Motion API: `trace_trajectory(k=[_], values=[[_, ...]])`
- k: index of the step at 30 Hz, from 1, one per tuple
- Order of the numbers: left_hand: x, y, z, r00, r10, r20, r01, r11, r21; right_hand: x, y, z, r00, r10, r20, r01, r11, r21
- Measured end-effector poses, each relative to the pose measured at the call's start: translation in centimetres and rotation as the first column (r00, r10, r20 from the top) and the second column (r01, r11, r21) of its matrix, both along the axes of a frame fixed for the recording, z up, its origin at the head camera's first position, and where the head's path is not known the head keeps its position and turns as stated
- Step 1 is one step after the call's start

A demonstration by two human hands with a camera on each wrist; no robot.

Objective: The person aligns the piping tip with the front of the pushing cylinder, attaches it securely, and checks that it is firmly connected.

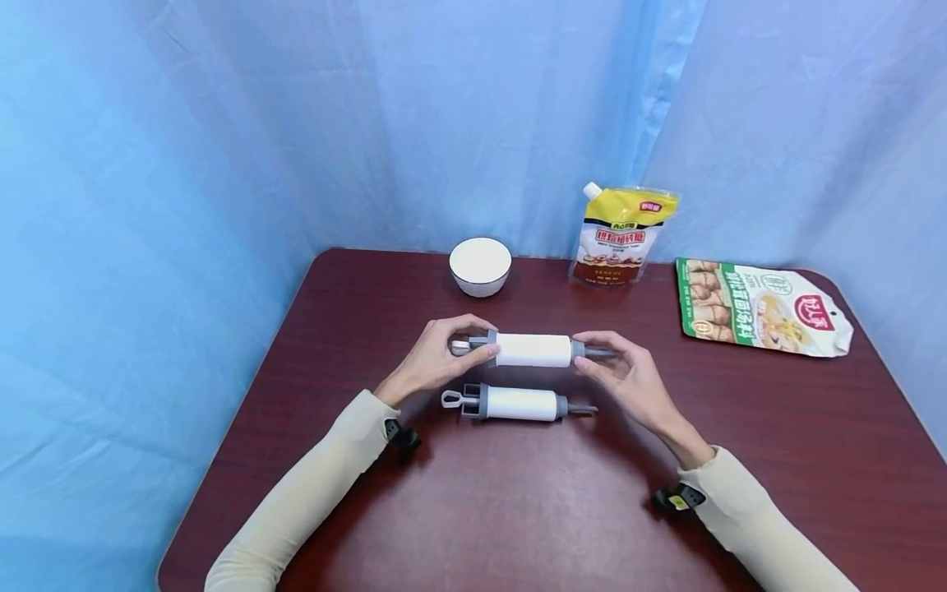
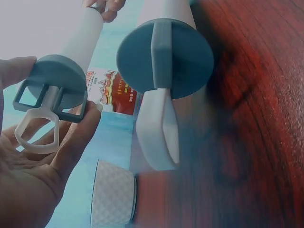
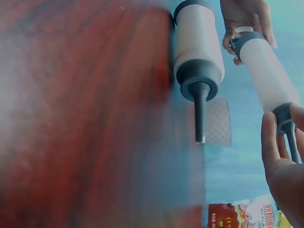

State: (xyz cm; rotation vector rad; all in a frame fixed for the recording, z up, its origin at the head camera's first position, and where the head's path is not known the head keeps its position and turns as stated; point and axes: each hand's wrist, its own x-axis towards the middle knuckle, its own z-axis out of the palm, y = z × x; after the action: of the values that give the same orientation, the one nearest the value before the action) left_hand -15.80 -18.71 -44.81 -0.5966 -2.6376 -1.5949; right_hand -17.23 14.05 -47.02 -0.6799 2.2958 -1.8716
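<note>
Both hands hold a large white syringe [image 1: 534, 350] sideways between them, with grey end caps. My left hand [image 1: 444, 355] pinches the grey flange at its plunger end; the pale ring handle shows between thumb and fingers in the left wrist view. At the other end, my right hand [image 1: 623, 372] pinches the grey cap by the thin nozzle, thumb below and fingers above. A second syringe [image 1: 521, 404] of the same kind lies on the table nearer the body, its ring handle to the left and nozzle to the right. In the right wrist view this second syringe [image 3: 199, 38] is beside the held one.
A white bowl [image 1: 481, 278] stands at the back of the dark red table [image 1: 518, 501]. Right of it a spouted yellow, white and brown pouch [image 1: 620, 238] stands upright. A green and white food packet [image 1: 765, 308] lies flat at the far right. Blue curtains hang behind.
</note>
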Motion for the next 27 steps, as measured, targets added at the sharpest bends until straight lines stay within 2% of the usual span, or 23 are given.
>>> trace_trajectory(k=[7, 13, 20, 23, 27], values=[[0.24, 0.02, -0.19, 0.999, -0.041, 0.003, 0.041, 0.999, -0.026, -0.12, 0.09, -0.78, 1.0, -0.015, 0.025, 0.015, 1.0, 0.008], [0.39, 0.19, -0.26, 0.999, -0.032, -0.012, 0.032, 0.999, 0.003, -0.09, -0.13, -0.38, 0.998, -0.052, 0.022, 0.052, 0.999, -0.013], [0.27, 0.16, -0.31, 1.0, 0.005, 0.003, -0.005, 1.0, 0.019, 0.18, -0.16, 0.08, 1.0, 0.007, -0.005, -0.008, 0.996, -0.087], [0.25, 0.06, -0.35, 1.0, 0.014, 0.007, -0.014, 1.0, 0.024, 0.18, -0.09, 0.05, 1.0, 0.01, -0.01, -0.011, 0.998, -0.061], [0.33, 0.07, -0.42, 1.0, -0.005, 0.01, 0.004, 0.999, 0.038, -0.03, 0.07, -0.16, 1.0, -0.007, 0.023, 0.007, 1.0, -0.011]])
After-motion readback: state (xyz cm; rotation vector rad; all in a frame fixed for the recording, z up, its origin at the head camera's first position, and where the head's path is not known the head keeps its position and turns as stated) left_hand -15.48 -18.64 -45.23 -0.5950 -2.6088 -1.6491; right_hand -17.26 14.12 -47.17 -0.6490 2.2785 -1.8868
